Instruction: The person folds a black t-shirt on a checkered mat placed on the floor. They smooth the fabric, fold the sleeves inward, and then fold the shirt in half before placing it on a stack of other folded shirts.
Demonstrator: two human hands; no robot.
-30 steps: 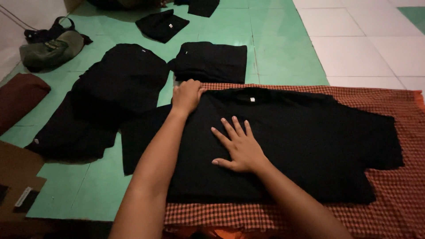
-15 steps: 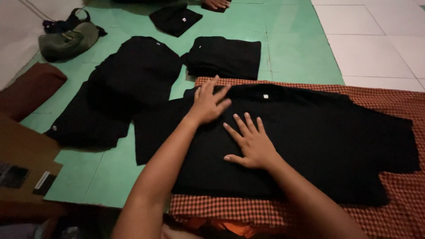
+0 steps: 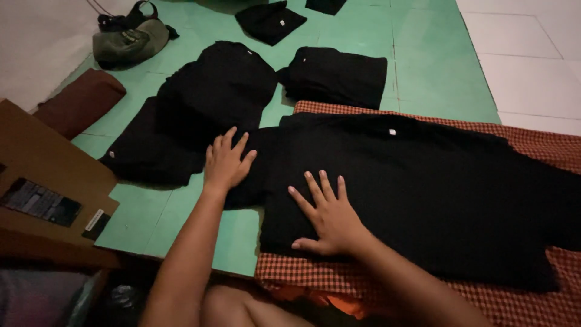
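The black shirt (image 3: 423, 188) and checked cloth (image 3: 532, 145) run off the right edge; the folded garment (image 3: 325, 5) is cropped at the top.

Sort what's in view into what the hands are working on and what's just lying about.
In hand: left hand and right hand flat on the spread black shirt; checked cloth under it.

Lying about: folded black shirts, black pile, green bag, brown cushion, cardboard box.

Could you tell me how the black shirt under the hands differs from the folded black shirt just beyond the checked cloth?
The black shirt under the hands lies spread flat on the checked cloth; the folded shirt is a compact rectangle on the green floor. The left hand and right hand press the spread shirt; the folded shirt lies untouched. Both are black with a small white neck tag.
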